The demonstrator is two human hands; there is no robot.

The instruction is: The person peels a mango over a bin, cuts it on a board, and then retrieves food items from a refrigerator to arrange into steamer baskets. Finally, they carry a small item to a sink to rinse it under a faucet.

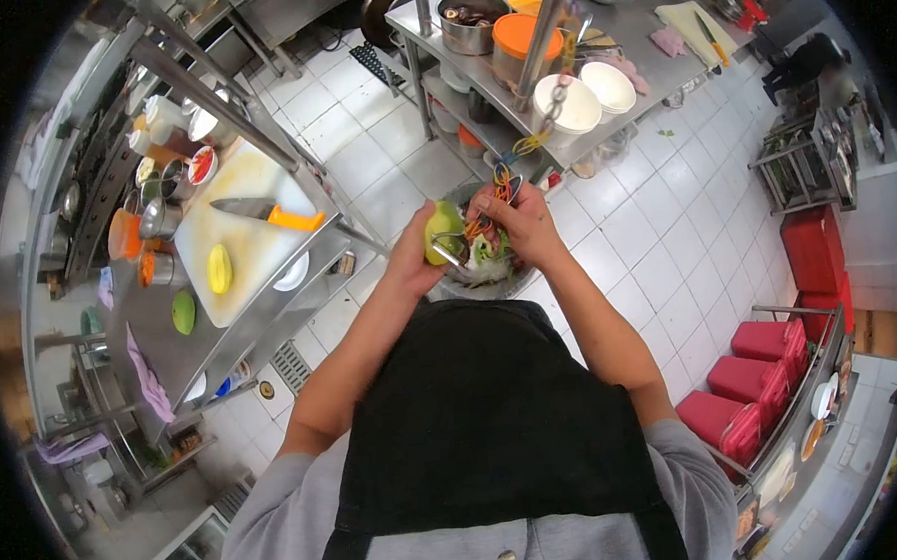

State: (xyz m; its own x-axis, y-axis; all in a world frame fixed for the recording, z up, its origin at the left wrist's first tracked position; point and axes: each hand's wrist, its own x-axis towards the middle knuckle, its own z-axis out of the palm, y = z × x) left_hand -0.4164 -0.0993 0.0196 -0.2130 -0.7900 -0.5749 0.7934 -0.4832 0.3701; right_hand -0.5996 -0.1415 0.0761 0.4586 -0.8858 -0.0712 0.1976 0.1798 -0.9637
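My left hand (pixel 411 259) is closed around a partly peeled green mango (pixel 442 223). A peeler (pixel 450 253) is in my right hand (pixel 528 226), its metal head against or very near the mango's lower side. Colourful rubber bands (pixel 502 185) show around its handle. Both hands are over a waste bin (pixel 469 291) holding mixed scraps (pixel 489 250). On the white cutting board (pixel 269 178) to the left lie an orange-handled knife (pixel 255 207) and a peeled yellow mango (pixel 220 269). Another green mango (pixel 184 313) sits beside the board on the steel counter.
Sauce bottles (pixel 164 117) and small pots stand behind the board. Ahead, a steel table (pixel 624 57) carries white tubs (pixel 567 105) and an orange-lidded container (pixel 526 38). Red bins (pixel 720 418) line the right. A person (pixel 805 67) is at the far right.
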